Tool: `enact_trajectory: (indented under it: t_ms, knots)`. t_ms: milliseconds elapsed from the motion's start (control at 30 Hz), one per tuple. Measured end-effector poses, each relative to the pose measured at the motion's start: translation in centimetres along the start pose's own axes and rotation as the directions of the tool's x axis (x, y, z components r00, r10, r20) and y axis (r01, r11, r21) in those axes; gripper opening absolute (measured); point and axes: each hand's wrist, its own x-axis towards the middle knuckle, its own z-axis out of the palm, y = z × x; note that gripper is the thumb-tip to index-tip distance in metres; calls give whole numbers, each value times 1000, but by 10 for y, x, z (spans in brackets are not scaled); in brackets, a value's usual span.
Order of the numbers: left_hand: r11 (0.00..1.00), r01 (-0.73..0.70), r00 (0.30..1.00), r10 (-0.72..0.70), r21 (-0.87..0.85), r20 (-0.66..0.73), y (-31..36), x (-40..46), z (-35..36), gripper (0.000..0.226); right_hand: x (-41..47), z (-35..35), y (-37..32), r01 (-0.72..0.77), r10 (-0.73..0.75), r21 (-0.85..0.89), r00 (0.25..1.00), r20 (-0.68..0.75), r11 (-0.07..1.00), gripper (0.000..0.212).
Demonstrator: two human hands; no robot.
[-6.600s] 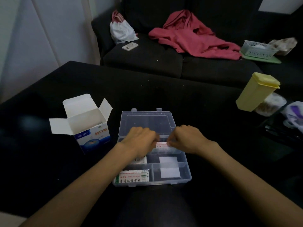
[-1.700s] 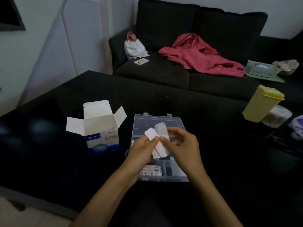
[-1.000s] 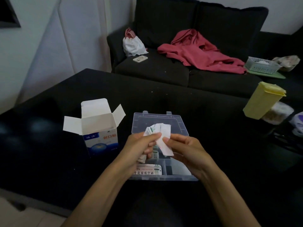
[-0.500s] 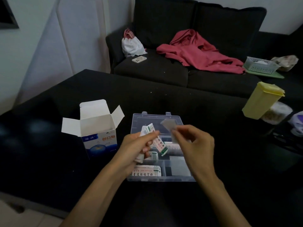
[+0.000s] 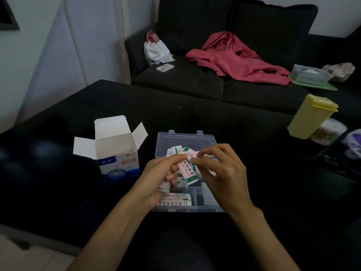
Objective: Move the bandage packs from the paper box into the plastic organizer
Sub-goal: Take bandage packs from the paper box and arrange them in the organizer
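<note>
A clear plastic organizer (image 5: 185, 138) lies open on the black table, its lid flat at the back. Above it my left hand (image 5: 158, 178) grips a fanned bunch of white bandage packs (image 5: 187, 169) with red and green print. My right hand (image 5: 222, 171) pinches the top end of one pack in that bunch. Another bandage pack (image 5: 173, 199) lies in the organizer's front-left compartment. The open white and blue paper box (image 5: 117, 151) stands to the left of the organizer; its inside is not visible.
A tall yellow lidded container (image 5: 310, 118) stands at the table's right, with bags beside it. Behind the table is a dark sofa with a red garment (image 5: 238, 59), a white bag (image 5: 156, 49), a phone (image 5: 165, 67) and a small basket (image 5: 308, 75).
My right hand, which half a second ago held a single pack apart from the bunch, has come back to the bunch in my left hand and pinches a pack there.
</note>
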Motion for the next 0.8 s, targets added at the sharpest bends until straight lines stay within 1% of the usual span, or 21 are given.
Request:
enact_trajectory:
  t_ms: [100, 200, 267, 333, 400, 467, 533, 567, 600, 700, 733, 800]
  knots:
    - [1000, 25, 1000, -25, -1, 15, -1, 0, 2, 37, -2, -3, 5, -6, 7, -13, 1000, 17, 1000, 16]
    - [997, 49, 999, -49, 62, -7, -3, -1, 7, 42, -2, -6, 9, -32, 31, 26, 999, 37, 999, 17]
    - [997, 55, 998, -54, 54, -13, -6, 0, 6, 39, -1, -8, 11, -40, 34, 91, 997, 63, 995, 17]
    - [998, 61, 998, -62, 17, 10, -8, 1, 6, 29, -2, -9, 13, -67, 49, 155, 992, 119, 986, 21]
    - [998, 65, 997, -66, 15, 34, -8, 3, 3, 21, -1, -11, 15, -148, 103, 207, 972, 211, 967, 27]
    - [995, 84, 995, -87, 61, 47, -8, 4, 2, 20, -2, -17, 15, -300, 194, 303, 922, 334, 905, 30]
    - [990, 103, 993, -108, 97, 51, -9, 6, 2, 23, -2, -22, 15, -458, 267, 397, 853, 449, 795, 36]
    - [989, 107, 992, -112, 100, 52, -9, 7, 3, 26, -2, -24, 15, -513, 286, 426, 823, 492, 745, 37]
    - [989, 108, 992, -114, 100, 57, -10, 8, 2, 27, -1, -24, 14, -550, 298, 449, 803, 516, 705, 34]
    - [984, 116, 987, -129, 132, 96, -8, 10, -1, 25, -1, -19, 12, -596, 338, 504, 789, 513, 625, 14]
    - [981, 119, 983, -138, 151, 119, -7, 10, -3, 24, -1, -17, 12, -611, 347, 521, 781, 519, 597, 11]
    - [972, 124, 975, -157, 201, 157, -5, 10, -4, 28, -1, -17, 14, -652, 351, 536, 750, 561, 536, 15]
